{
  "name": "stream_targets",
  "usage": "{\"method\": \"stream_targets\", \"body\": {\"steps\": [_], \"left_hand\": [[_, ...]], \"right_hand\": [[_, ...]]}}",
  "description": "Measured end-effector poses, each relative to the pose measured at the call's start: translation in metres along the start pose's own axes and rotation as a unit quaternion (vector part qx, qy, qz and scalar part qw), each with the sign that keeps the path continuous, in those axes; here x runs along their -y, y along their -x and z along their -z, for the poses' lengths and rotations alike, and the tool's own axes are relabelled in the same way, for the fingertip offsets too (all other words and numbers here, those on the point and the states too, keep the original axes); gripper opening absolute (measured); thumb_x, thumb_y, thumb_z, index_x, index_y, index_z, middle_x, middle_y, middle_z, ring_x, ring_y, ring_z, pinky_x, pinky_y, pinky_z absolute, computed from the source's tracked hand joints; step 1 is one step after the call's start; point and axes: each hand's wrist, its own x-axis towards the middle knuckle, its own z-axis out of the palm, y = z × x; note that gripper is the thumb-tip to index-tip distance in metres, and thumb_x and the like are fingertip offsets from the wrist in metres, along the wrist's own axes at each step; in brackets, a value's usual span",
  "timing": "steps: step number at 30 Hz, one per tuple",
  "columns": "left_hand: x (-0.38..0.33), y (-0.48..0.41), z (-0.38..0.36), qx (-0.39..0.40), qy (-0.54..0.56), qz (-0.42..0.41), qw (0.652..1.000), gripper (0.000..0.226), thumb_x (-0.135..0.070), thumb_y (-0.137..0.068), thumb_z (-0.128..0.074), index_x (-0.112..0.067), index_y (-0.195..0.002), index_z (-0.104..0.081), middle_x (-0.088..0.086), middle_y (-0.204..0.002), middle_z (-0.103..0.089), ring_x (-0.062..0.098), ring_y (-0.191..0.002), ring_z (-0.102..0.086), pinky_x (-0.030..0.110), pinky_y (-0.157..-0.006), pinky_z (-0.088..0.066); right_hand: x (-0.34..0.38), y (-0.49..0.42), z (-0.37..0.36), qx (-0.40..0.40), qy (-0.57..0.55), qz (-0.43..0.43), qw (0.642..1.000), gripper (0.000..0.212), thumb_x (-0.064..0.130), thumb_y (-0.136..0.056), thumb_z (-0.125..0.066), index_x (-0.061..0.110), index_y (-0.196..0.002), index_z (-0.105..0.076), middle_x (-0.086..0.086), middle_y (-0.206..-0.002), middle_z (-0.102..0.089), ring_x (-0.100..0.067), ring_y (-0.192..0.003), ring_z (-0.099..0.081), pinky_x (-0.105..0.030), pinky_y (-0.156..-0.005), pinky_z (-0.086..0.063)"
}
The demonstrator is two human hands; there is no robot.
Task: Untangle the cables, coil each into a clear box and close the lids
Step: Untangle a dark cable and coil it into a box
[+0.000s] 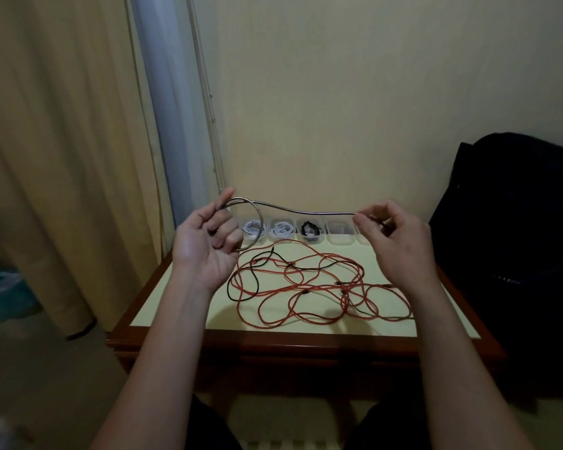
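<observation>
A grey cable (306, 212) stretches in the air between both hands above the table. My left hand (205, 245) grips one end, where the cable curls into a loop. My right hand (394, 238) pinches the other end between thumb and fingers. Below them a tangle of red cable (306, 287) lies spread on the yellow table top (176, 303), with a thin black cable (241, 280) running through its left side. A row of clear boxes (338, 233) stands at the table's back edge: two hold white coils, one a black coil.
A dark bag (517, 238) stands against the table's right side. Curtains (62, 157) hang at the left, a wall rises right behind the boxes. The table has a brown wooden rim (290, 342) in front of my knees.
</observation>
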Motion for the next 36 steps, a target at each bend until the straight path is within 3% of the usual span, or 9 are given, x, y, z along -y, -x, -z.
{"method": "stream_targets", "body": {"steps": [5, 8, 11, 14, 19, 22, 26, 32, 36], "left_hand": [[-0.002, -0.005, 0.002, -0.05, -0.001, -0.03, 0.998, 0.042, -0.01, -0.09, -0.044, -0.006, -0.128, -0.061, -0.009, -0.058, -0.032, 0.005, -0.043, -0.021, 0.018, -0.041, -0.014], [0.0, -0.008, 0.003, -0.077, -0.043, -0.062, 0.994, 0.034, -0.015, -0.103, -0.042, -0.006, -0.13, -0.06, -0.009, -0.06, -0.036, 0.005, -0.044, -0.022, 0.019, -0.038, -0.018], [-0.002, -0.008, 0.001, -0.105, -0.169, -0.146, 0.969, 0.03, -0.014, -0.103, -0.048, -0.004, -0.127, -0.063, -0.007, -0.062, -0.041, 0.004, -0.046, -0.025, 0.017, -0.038, -0.021], [-0.001, -0.004, -0.004, -0.105, -0.344, -0.21, 0.909, 0.028, -0.017, -0.105, -0.047, -0.01, -0.124, -0.066, -0.006, -0.067, -0.049, 0.005, -0.051, -0.031, 0.016, -0.043, -0.027], [0.011, 0.006, -0.013, -0.051, -0.527, -0.226, 0.818, 0.025, -0.019, -0.105, -0.047, -0.023, -0.115, -0.069, -0.009, -0.066, -0.059, 0.006, -0.056, -0.043, 0.019, -0.052, -0.034], [0.024, 0.012, -0.018, 0.027, -0.569, -0.191, 0.8, 0.025, -0.016, -0.105, -0.047, -0.021, -0.116, -0.068, -0.005, -0.07, -0.061, 0.01, -0.06, -0.05, 0.021, -0.056, -0.043], [0.042, 0.018, -0.024, 0.088, -0.545, -0.123, 0.824, 0.027, -0.013, -0.106, -0.044, -0.011, -0.119, -0.068, 0.003, -0.067, -0.059, 0.016, -0.055, -0.054, 0.024, -0.05, -0.047], [0.057, 0.024, -0.029, 0.109, -0.306, 0.063, 0.944, 0.031, -0.012, -0.105, -0.037, 0.009, -0.12, -0.054, 0.001, -0.062, -0.043, 0.005, -0.036, -0.026, 0.017, -0.035, -0.016], [0.056, 0.022, -0.031, 0.099, -0.176, 0.13, 0.971, 0.031, -0.02, -0.093, -0.045, -0.008, -0.079, -0.07, -0.004, -0.054, -0.029, 0.002, -0.033, -0.02, 0.018, -0.034, -0.008]], "right_hand": [[-0.006, 0.007, -0.004, -0.03, 0.011, 0.025, 0.999, 0.003, 0.021, -0.095, -0.069, 0.022, -0.093, -0.071, 0.022, -0.082, -0.065, 0.005, -0.073, -0.058, -0.007, -0.062, -0.04], [-0.008, 0.014, -0.009, -0.048, 0.088, 0.114, 0.988, 0.004, 0.016, -0.094, -0.07, 0.018, -0.093, -0.074, 0.017, -0.082, -0.068, -0.003, -0.075, -0.06, -0.027, -0.07, -0.048], [-0.002, 0.019, -0.014, 0.012, 0.16, 0.178, 0.971, 0.004, 0.017, -0.093, -0.071, 0.02, -0.094, -0.073, 0.009, -0.089, -0.071, -0.014, -0.082, -0.062, -0.035, -0.075, -0.05], [0.01, 0.024, -0.018, 0.109, 0.189, 0.218, 0.951, 0.004, 0.023, -0.093, -0.067, 0.025, -0.089, -0.069, 0.013, -0.085, -0.067, -0.016, -0.082, -0.058, -0.04, -0.071, -0.051], [0.03, 0.028, -0.025, 0.18, 0.063, 0.197, 0.962, 0.013, 0.027, -0.095, -0.064, 0.023, -0.086, -0.072, 0.016, -0.076, -0.067, -0.003, -0.075, -0.059, -0.017, -0.07, -0.04], [0.038, 0.028, -0.03, 0.163, 0.01, 0.167, 0.972, 0.017, 0.022, -0.097, -0.065, 0.024, -0.082, -0.071, 0.014, -0.068, -0.065, -0.006, -0.069, -0.06, -0.013, -0.062, -0.037], [0.046, 0.026, -0.037, 0.103, -0.052, 0.131, 0.985, 0.017, 0.02, -0.096, -0.068, 0.029, -0.082, -0.073, 0.022, -0.063, -0.063, -0.002, -0.062, -0.058, -0.011, -0.058, -0.035], [0.046, 0.025, -0.043, -0.014, -0.041, 0.118, 0.992, 0.011, 0.027, -0.084, -0.081, 0.022, -0.078, -0.072, 0.013, -0.075, -0.067, -0.001, -0.074, -0.061, -0.009, -0.065, -0.038], [0.041, 0.024, -0.045, -0.037, -0.025, 0.053, 0.998, 0.017, 0.037, -0.086, -0.078, 0.024, -0.081, -0.068, 0.011, -0.082, -0.064, -0.001, -0.076, -0.059, -0.018, -0.068, -0.042]]}}
